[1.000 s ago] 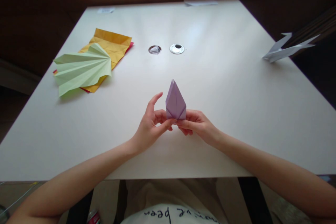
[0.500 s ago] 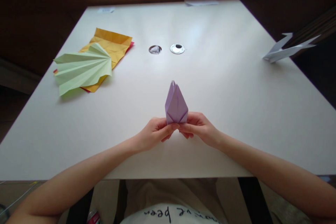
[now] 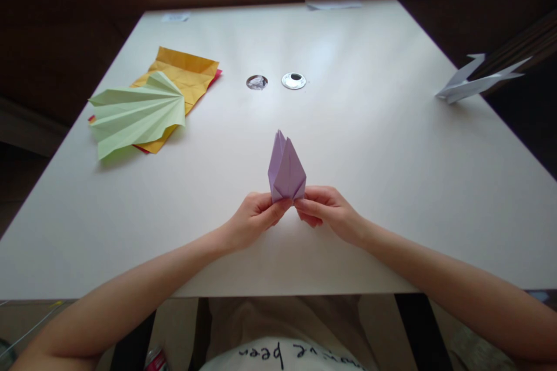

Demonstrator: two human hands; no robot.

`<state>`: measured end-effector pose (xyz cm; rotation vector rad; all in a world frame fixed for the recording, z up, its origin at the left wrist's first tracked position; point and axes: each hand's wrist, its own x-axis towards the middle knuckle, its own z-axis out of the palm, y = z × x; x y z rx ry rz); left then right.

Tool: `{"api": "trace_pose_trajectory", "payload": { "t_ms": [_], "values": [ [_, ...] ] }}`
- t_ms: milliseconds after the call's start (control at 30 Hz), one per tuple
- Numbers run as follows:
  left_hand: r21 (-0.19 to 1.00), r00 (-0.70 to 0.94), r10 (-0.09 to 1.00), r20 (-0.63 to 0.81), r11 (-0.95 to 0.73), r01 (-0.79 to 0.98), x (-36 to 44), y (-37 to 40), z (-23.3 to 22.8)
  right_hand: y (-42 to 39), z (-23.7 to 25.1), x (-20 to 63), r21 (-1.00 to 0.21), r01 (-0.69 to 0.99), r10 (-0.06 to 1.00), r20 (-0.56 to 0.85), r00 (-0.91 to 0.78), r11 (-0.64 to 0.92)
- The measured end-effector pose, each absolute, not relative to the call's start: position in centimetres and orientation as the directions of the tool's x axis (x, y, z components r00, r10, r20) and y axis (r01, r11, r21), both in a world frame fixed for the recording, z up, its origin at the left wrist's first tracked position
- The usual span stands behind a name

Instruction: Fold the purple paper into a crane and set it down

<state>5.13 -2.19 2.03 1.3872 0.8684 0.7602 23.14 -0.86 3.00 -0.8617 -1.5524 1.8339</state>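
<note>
A folded lilac paper model (image 3: 285,169) stands upright, point up, just above the white table (image 3: 374,145) near its front edge. My left hand (image 3: 253,218) pinches its lower left corner between thumb and fingers. My right hand (image 3: 327,212) pinches the lower right corner. The two hands nearly meet under the paper, and the bottom tip of the model is hidden between the fingertips.
A pleated pale green paper fan (image 3: 134,111) lies on orange paper (image 3: 187,72) at the left. Two round metal grommets (image 3: 293,80) sit mid-table. A white folded paper bird (image 3: 476,80) rests at the right edge. A paper sheet (image 3: 333,4) lies at the far edge.
My left index finger, raised a second ago, has closed down onto the paper. The lilac model has tilted and shifted slightly to the left.
</note>
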Motion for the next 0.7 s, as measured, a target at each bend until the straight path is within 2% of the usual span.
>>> {"api": "trace_pose_trajectory", "payload": {
  "t_ms": [133, 333, 500, 600, 700],
  "values": [
    [0.998, 0.548, 0.835, -0.057, 0.037, 0.047, 5.00, -2.28, 2.32, -0.83, 3.33, 23.35, -0.991, -0.020, 0.752, -0.086, -0.653, -0.131],
    [1.000, 0.595, 0.804, -0.006, 0.017, -0.012, 4.97, -2.05, 2.67, -0.90, 3.46, 23.35, -0.996, 0.086, 0.707, -0.071, -0.704, -0.014],
    [0.999, 0.476, 0.879, 0.033, -0.033, -0.008, 5.23, -2.00, 2.69, -0.93, 3.45, 23.28, -0.985, 0.145, 0.707, -0.040, -0.706, 0.089],
    [1.000, 0.378, 0.925, 0.026, -0.018, -0.025, 5.24, -2.04, 2.47, -1.02, 3.42, 23.25, -0.966, 0.174, 0.716, 0.016, -0.697, 0.191],
    [0.996, 0.358, 0.933, 0.042, -0.012, -0.084, 5.17, -2.00, 2.24, -1.22, 3.23, 23.13, -0.932, 0.190, 0.741, 0.110, -0.663, 0.308]
  ]
}}
